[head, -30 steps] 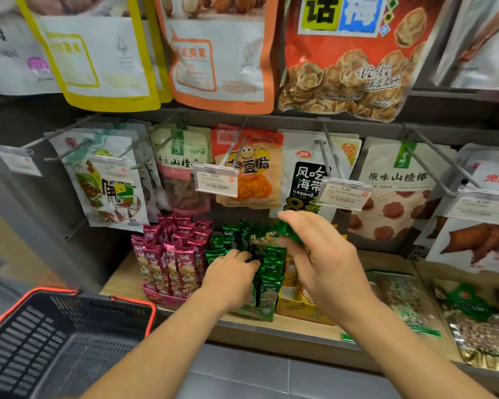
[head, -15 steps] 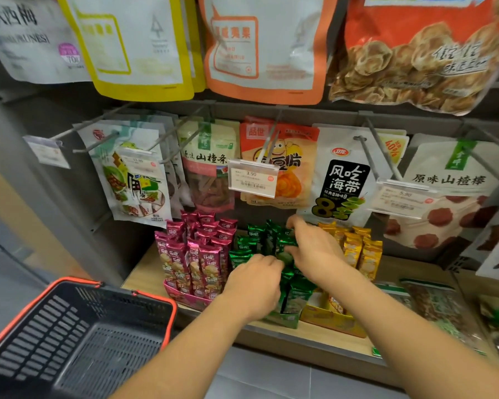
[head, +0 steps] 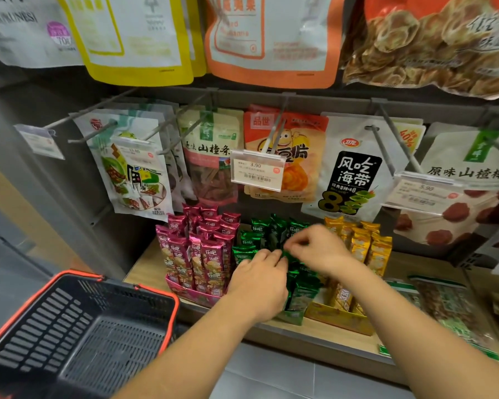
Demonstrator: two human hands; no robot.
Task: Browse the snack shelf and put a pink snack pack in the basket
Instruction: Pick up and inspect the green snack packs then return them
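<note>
My left hand and right hand both pinch green packs. The pink snack packs stand just left, untouched. I should release the green ones, then take one pink pack by its top for the basket.

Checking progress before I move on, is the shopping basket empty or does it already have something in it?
Empty, as far as shown: the basket shows only bare black mesh, though its near corner is cut off. The pink packs stand on the shelf.
</note>
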